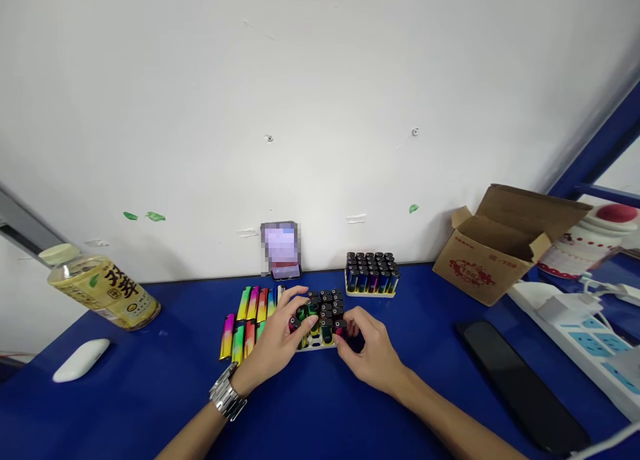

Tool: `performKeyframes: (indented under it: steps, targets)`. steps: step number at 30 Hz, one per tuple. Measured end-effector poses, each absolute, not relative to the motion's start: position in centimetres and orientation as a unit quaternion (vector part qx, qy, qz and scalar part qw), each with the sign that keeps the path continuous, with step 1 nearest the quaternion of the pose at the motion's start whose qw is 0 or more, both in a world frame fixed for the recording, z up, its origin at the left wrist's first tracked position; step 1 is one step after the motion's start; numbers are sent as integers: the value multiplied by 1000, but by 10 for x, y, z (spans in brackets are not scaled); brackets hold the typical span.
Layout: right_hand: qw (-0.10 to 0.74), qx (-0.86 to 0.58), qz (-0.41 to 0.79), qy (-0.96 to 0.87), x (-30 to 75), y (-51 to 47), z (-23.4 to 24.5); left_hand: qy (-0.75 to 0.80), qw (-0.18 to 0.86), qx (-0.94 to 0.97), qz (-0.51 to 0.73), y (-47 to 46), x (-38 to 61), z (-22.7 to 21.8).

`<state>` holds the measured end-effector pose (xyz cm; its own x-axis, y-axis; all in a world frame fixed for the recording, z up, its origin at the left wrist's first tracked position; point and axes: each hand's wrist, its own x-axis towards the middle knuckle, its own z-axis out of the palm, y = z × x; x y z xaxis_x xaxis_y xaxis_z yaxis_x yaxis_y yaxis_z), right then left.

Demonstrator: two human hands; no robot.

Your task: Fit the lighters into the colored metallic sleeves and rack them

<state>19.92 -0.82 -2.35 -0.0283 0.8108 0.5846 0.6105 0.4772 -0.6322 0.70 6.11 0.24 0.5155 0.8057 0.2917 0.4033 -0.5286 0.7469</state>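
A white rack [314, 344] stands on the blue table with several dark lighters [327, 307] upright in it, their black ends up. My left hand [277, 337], a metal watch on its wrist, curls over the rack's left side. Its thumb and fingers close on a green lighter [313, 307]. At the right front corner my right hand [373, 350] pinches a dark lighter with a magenta tint [341, 327]. Some rack holes show at the front between the hands. Beside my left hand lie several rainbow-coloured lighters [238, 340], partly covered by it.
A second filled rack [370, 295] stands near the wall. Behind the lighters a phone [283, 250] leans upright. To the left are a drink bottle [107, 290] and a white case [81, 361]; to the right, an open carton [480, 267], a black phone [520, 383] and a power strip [595, 350].
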Motion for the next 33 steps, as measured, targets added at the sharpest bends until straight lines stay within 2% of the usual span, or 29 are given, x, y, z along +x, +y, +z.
performKeyframes:
  steps: [4, 9, 21, 28, 33]
  targets:
    - [483, -502, 114, -709, 199, -8, -22, 356, 350, 824, 267, 61, 7, 5]
    - [482, -503, 120, -707, 199, -8, -23, 297, 336, 861, 239, 64, 9, 14]
    - [469, -513, 134, -706, 199, -9, -23, 379, 255, 818, 349, 64, 13, 11]
    - [469, -515, 144, -703, 200, -9, -22, 461, 425, 695, 352, 70, 6, 50]
    - [466, -516, 145, -703, 200, -9, -23, 498, 541, 635, 238, 84, -34, 57]
